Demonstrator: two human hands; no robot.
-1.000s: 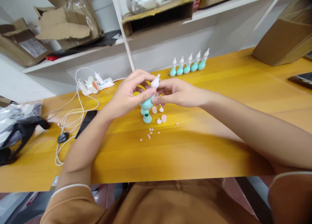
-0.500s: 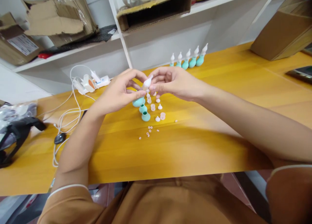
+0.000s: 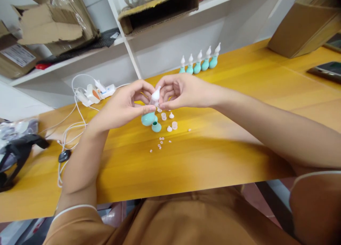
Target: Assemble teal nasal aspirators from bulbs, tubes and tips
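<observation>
My left hand (image 3: 124, 104) is closed around a teal rubber bulb (image 3: 148, 119) held just above the yellow table (image 3: 213, 149). My right hand (image 3: 181, 90) pinches the white nozzle tip (image 3: 155, 94) that sits on top of that bulb. Just below the hands stands a second teal bulb (image 3: 156, 127) without a tip. Small white caps and tips (image 3: 170, 122) lie beside it, and tiny white bits (image 3: 160, 142) are scattered nearer to me. Several finished teal bulbs with white tips (image 3: 199, 63) stand in a row at the table's back edge.
White cables and a plug adapter (image 3: 92, 94) lie at the back left, with a black mouse (image 3: 64, 155) and a black tool (image 3: 16, 152) further left. A cardboard box (image 3: 298, 28) stands at the back right. White shelves (image 3: 80, 60) with torn cartons rise behind the table.
Both hands with the bulb and tip have drifted slightly left and lower in view as my head turned. The tip now stands more upright on the bulb.
</observation>
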